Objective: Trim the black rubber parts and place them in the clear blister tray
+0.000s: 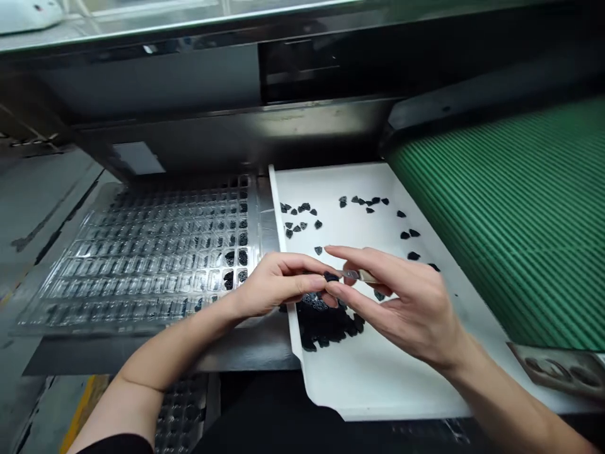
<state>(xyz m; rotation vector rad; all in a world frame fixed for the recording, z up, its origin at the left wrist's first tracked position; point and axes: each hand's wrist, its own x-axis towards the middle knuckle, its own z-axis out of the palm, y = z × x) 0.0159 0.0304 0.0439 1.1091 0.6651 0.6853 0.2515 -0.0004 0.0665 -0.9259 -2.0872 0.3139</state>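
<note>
Head view: the left hand (276, 282) pinches a small dark piece (331, 276) between thumb and fingers, above the white tray (401, 378); the right hand (406, 293) grasps a slim tool (350, 275) with a metal end and a pale handle, its tip close to the piece, and its thumb reaches in beside the left fingertips; whether the tip touches the piece, I cannot tell.

As for how far along things stand, this piece is in hand and appears to be mid-handling; under the hands lies a dense dark pile (326, 325) by the tray's left edge, while other loose pieces (368, 202) lie spread towards its far end and along the side near the green ribbed belt (501, 208); to the left, a clear compartment tray (254, 227) has dark pieces (229, 258) seated in the cells nearest the white tray; farther left its cells are blurred by glare, so their contents, and any full count of pieces placed, cannot be told.
</note>
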